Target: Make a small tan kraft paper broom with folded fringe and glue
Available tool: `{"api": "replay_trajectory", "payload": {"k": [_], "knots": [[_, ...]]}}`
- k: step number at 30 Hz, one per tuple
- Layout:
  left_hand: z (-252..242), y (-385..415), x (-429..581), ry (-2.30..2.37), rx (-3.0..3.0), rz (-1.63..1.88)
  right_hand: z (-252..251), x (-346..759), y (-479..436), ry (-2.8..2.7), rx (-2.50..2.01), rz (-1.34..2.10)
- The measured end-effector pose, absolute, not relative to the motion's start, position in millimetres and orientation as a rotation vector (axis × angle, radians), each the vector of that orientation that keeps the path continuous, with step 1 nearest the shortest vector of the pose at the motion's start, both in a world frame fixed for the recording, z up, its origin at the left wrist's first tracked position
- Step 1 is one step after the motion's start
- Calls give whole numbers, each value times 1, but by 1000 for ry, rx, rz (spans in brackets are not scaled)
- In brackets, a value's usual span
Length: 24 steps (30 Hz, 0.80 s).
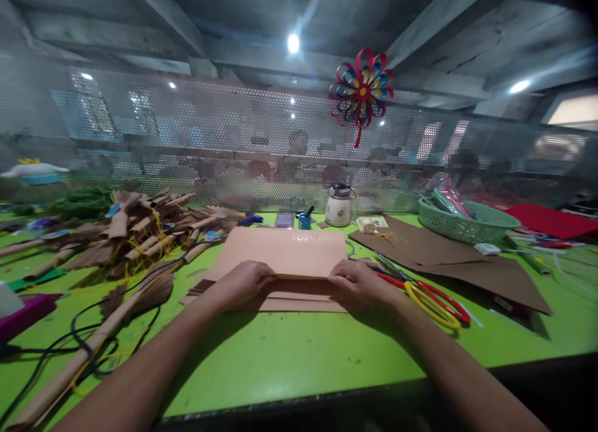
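A sheet of brown kraft paper (284,248) lies before me, its near edge curled up off the stack of brown paper (294,305) beneath. A wet, shiny streak shows near its far edge. My left hand (247,279) grips the left end of the curled edge, fingers closed. At the right end my right hand (352,282) pinches the same edge. Thumbs and fingertips are partly hidden by the paper. Just right of my right hand lie scissors with red handles (441,301) and scissors with yellow handles (430,310).
Brown paper rolls with yellow string (144,233) are heaped at the left, beside a black cord (79,320). A white jar (338,209) and a blue pot (304,221) stand behind the sheet. At the right are brown sheets (490,282) and a green basket (471,226).
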<state>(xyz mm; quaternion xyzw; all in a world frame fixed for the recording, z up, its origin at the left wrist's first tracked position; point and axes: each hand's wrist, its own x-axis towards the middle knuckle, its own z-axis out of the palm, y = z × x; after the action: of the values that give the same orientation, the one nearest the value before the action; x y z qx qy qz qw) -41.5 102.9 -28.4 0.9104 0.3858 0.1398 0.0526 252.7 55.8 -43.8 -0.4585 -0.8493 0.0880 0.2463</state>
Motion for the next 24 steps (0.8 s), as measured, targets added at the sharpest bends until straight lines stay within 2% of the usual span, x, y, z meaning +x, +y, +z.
{"api": "replay_trajectory", "payload": {"k": [8,15,24], "knots": [[-27,108,-39,1251,2921,741,-44,261,61,-2193,-1210,-5],[-21,107,-45,987,3011,1113,-37,264,62,-2002,-1014,11],[1,101,-54,729,3058,1376,-51,301,95,-1644,-1212,240]]}}
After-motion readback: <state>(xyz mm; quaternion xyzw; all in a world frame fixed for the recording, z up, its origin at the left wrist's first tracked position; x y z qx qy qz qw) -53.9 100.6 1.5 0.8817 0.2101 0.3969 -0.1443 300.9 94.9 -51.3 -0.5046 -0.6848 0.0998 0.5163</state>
